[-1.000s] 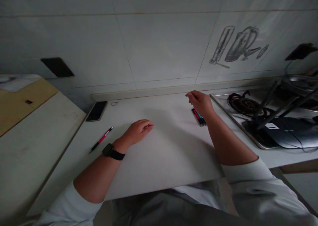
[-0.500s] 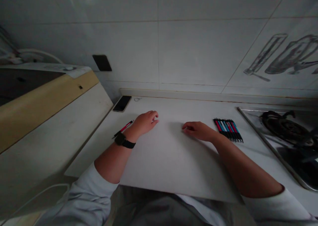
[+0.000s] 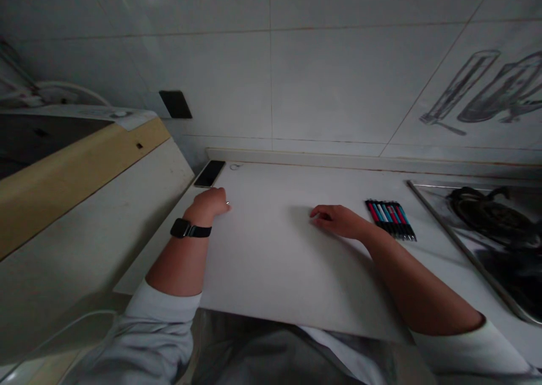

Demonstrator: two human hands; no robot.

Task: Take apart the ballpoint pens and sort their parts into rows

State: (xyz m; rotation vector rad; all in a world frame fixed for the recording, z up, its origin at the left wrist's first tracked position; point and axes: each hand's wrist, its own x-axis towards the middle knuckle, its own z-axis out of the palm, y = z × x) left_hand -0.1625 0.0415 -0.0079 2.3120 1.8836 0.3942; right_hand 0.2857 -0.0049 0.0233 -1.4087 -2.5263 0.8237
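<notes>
- Where the white matt countertop (image 3: 275,261) meets the steel gas hob (image 3: 486,227), a row of slim red and blue plastic pens (image 3: 392,220) lies flat, packed side by side and touching.
- Long axis of the pens: from far-left to near-right, all parallel. The coloured barrels lie at the far end and the dark ends at the near end; which end carries the tip cannot be told.
- Right hand (image 3: 339,221): palm down on the countertop, just left of the pens and apart from them. Fingers loosely curled and pointing left, nothing in its grasp.
- Left hand (image 3: 209,203): at the far-left edge of the countertop, knuckles up, fingers drawn in narrow. A small pale glint shows at the fingertips (image 3: 227,205); whether the hand grips anything cannot be told.
- Black band wristwatch (image 3: 186,228): on the left wrist, face turned left.
- Black slab smartphone (image 3: 209,173): flat in the far-left corner, just beyond the left hand, its long axis running near-left to far-right.
- Black rectangular wall plate (image 3: 175,104): on the pale tiled wall (image 3: 322,80), above the smartphone.
- Grey utensil drawing (image 3: 486,91): on the tiles at far right.
- Tan-edged side unit (image 3: 84,165): left of the countertop.
</notes>
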